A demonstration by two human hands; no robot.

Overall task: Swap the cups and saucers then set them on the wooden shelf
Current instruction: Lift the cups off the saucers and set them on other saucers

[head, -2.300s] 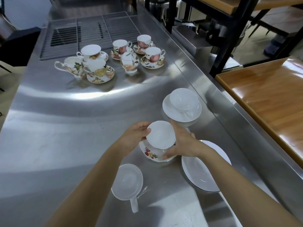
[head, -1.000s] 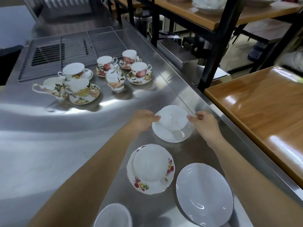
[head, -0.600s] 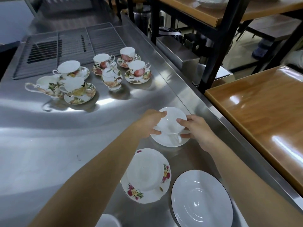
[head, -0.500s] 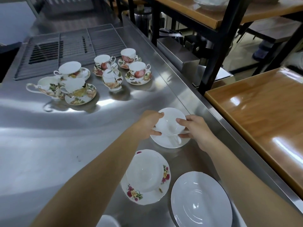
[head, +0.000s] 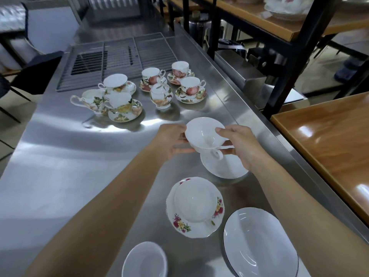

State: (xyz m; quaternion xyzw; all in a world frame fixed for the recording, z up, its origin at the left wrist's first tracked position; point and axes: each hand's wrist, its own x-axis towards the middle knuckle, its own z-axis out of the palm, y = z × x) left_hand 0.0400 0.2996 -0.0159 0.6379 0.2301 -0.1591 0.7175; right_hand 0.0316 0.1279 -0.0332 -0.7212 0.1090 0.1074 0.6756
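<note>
A plain white cup point(head: 202, 134) is held in the air by both hands, tilted, its handle pointing toward me. My left hand point(head: 173, 141) grips its left side and my right hand point(head: 240, 144) its right rim and base. Its plain white saucer point(head: 223, 166) lies on the steel counter just below, partly hidden by my right hand. Nearer to me, another white cup point(head: 194, 202) sits on a flowered saucer point(head: 180, 222). The wooden shelf point(head: 265, 23) stands on a black frame at the upper right.
A large white plate point(head: 259, 244) and a small white cup point(head: 144, 260) lie at the near edge. Several flowered cups on saucers point(head: 190, 90), a sugar pot point(head: 161, 95) and a creamer point(head: 90, 100) stand farther back. A wooden tabletop point(head: 329, 140) is to the right.
Both hands closed on the plain white cup and lifted it off its white saucer, up and slightly left. Earlier, a white cup was set on the flowered saucer.
</note>
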